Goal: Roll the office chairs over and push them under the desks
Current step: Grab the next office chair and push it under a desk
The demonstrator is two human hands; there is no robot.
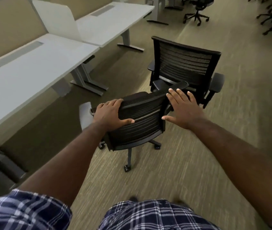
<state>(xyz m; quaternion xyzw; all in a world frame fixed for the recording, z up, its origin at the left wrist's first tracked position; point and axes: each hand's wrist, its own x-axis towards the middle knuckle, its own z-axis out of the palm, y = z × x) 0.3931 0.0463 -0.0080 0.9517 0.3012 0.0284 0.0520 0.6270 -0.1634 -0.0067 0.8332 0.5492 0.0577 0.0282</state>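
A: Which step is happening?
B: The left hand is gripping the near office chair; the right hand is hovering, spread, at its top edge.
A: Next?
B: Probably turning it left toward the near table.

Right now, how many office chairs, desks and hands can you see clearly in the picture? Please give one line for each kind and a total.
Office chairs: 3 (near chair, second chair, far chair); blurred dark shapes at the top right may be more
Desks: 2 (near desk, far desk)
Hands: 2 (left hand, right hand)
Total: 7
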